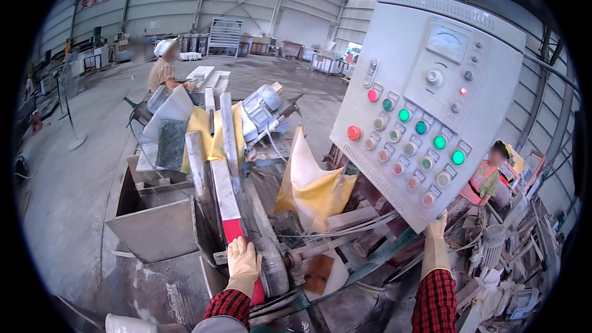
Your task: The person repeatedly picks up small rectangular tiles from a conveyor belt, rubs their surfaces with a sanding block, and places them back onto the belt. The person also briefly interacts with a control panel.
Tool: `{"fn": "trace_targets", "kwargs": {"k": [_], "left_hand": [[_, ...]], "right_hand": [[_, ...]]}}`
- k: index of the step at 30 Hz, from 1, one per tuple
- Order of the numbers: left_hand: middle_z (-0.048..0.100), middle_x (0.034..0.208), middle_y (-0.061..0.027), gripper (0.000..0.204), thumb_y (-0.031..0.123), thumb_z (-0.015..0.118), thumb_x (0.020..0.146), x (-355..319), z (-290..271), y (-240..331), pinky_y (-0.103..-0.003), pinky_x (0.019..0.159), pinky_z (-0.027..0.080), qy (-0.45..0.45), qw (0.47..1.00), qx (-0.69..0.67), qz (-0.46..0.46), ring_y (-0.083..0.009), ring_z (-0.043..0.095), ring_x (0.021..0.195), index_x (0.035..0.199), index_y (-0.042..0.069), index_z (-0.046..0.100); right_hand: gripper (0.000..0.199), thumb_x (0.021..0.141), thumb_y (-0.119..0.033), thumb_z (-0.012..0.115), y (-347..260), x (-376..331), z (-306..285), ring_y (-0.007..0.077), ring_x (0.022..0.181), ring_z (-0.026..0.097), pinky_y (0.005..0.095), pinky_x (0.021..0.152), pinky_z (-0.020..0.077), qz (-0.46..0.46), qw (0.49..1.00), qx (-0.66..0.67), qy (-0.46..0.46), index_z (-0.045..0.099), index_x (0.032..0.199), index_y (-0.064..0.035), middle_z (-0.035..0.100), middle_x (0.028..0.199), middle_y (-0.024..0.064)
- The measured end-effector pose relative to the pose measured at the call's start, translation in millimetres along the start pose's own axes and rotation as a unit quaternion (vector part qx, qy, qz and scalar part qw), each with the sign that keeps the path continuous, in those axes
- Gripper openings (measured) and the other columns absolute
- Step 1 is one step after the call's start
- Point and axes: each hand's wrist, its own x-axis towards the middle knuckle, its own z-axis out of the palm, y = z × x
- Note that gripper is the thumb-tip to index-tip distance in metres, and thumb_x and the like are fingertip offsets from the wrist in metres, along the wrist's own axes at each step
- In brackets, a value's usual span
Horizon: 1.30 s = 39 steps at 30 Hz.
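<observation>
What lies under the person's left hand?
A red strip shows ahead of the gloved left hand and again beside its wrist. The stretch directly beneath the palm is covered.

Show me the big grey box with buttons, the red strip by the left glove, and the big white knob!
Grey box (424,108), head view: middle of its front.
Red strip (233,229), head view: its upper visible part.
White knob (435,77), head view: its middle.

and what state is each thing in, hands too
left hand: gloved, laid on the red strip
right hand: gloved, at the control box's lower corner, grip unclear
green buttons: several lit
small red light: lit
motor: can't tell if running
yellow and white sheet: creased
bin: open-topped
</observation>
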Motion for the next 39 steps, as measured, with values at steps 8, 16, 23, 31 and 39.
{"fn": "trace_targets", "kwargs": {"k": [8, 16, 23, 31, 39], "left_hand": [[0.039, 0.142, -0.0286, 0.051, 0.038, 0.060, 0.087, -9.1, 5.7, -0.7, -0.051, 0.115, 0.020, 0.000, 1.000, -0.002, 0.003, -0.0432, 0.032, 0.135, 0.123, 0.002, 0.057], [0.039, 0.142, -0.0269, 0.048, 0.036, 0.061, 0.085, -16.3, 5.0, -1.2, -0.053, 0.114, 0.021, 0.018, 1.000, 0.005, 0.011, -0.0429, 0.033, 0.135, 0.119, 0.001, 0.058], [0.039, 0.143, -0.0256, 0.049, 0.036, 0.061, 0.085, -21.1, 5.0, 1.4, -0.052, 0.114, 0.021, 0.007, 0.999, 0.027, 0.017, -0.0415, 0.033, 0.135, 0.121, 0.002, 0.058], [0.040, 0.141, -0.0258, 0.053, 0.035, 0.060, 0.085, -25.2, 2.6, 12.8, -0.052, 0.114, 0.021, -0.004, 1.000, 0.018, 0.024, -0.0416, 0.033, 0.135, 0.127, 0.003, 0.054], [0.039, 0.141, -0.0269, 0.053, 0.033, 0.060, 0.087, -32.4, -7.8, 14.6, -0.054, 0.114, 0.022, -0.012, 0.999, 0.024, 0.030, -0.0427, 0.035, 0.134, 0.131, 0.005, 0.050]], "right_hand": [[0.056, 0.082, -0.005, 0.073, 41.9, 13.1, -20.8, 0.0199, 0.102, 0.062, 0.0349, 0.083, 0.0554, 0.019, 0.998, -0.048, 0.035, 0.048, 0.132, -0.0096, 0.060, 0.120, 0.0096], [0.049, 0.079, -0.008, 0.077, -7.4, -4.4, 6.3, 0.0147, 0.099, 0.061, 0.0304, 0.085, 0.0506, 0.038, 0.999, -0.009, 0.029, 0.053, 0.122, -0.0052, 0.063, 0.113, 0.0059], [0.043, 0.080, -0.010, 0.077, 1.1, -3.0, 3.8, 0.0140, 0.100, 0.060, 0.0290, 0.089, 0.0474, 0.018, 0.997, -0.057, 0.047, 0.056, 0.117, -0.0052, 0.063, 0.111, 0.0044], [0.043, 0.079, -0.017, 0.078, 22.6, 5.7, -17.5, 0.0125, 0.098, 0.059, 0.0277, 0.088, 0.0467, -0.004, 0.994, -0.077, 0.076, 0.058, 0.116, -0.0050, 0.064, 0.108, 0.0048], [0.051, 0.082, -0.014, 0.075, -14.7, -9.5, 6.8, 0.0152, 0.103, 0.059, 0.0293, 0.088, 0.0482, 0.049, 0.989, -0.125, 0.059, 0.053, 0.127, -0.0073, 0.063, 0.116, 0.0060]]}}
